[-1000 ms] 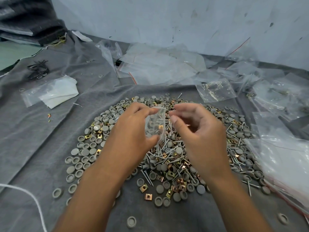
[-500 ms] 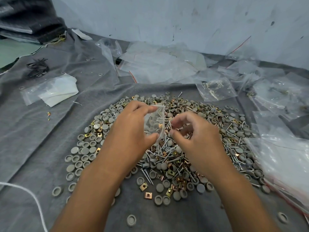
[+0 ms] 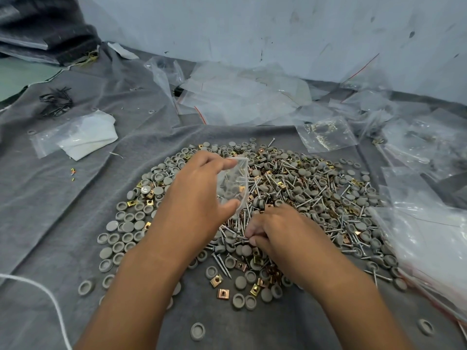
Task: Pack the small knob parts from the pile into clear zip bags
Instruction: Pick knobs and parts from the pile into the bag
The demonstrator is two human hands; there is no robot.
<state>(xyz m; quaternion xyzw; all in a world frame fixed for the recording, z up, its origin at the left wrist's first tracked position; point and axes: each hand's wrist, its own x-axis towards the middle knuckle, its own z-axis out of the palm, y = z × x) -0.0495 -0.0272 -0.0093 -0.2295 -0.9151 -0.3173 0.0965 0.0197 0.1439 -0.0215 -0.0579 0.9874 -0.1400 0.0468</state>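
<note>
A wide pile of parts (image 3: 303, 188) lies on the grey cloth: grey round knob caps, silver screws and brass square clips. My left hand (image 3: 194, 198) holds a small clear zip bag (image 3: 233, 184) upright above the pile, pinched between thumb and fingers; a few grey caps and a brass piece show inside it. My right hand (image 3: 275, 231) is down on the pile just below the bag, fingers curled and pinching among the screws. What it pinches is too small to make out.
Empty clear zip bags (image 3: 242, 97) lie heaped at the back by the wall. More bags, some filled (image 3: 326, 133), spread along the right side (image 3: 429, 223). A bag with white sheets (image 3: 75, 135) lies at the left, black ties (image 3: 55, 99) beyond it, a white cord (image 3: 38, 291) near left.
My right hand has dropped from beside the bag's mouth down onto the pile. My left hand keeps holding the bag in about the same place.
</note>
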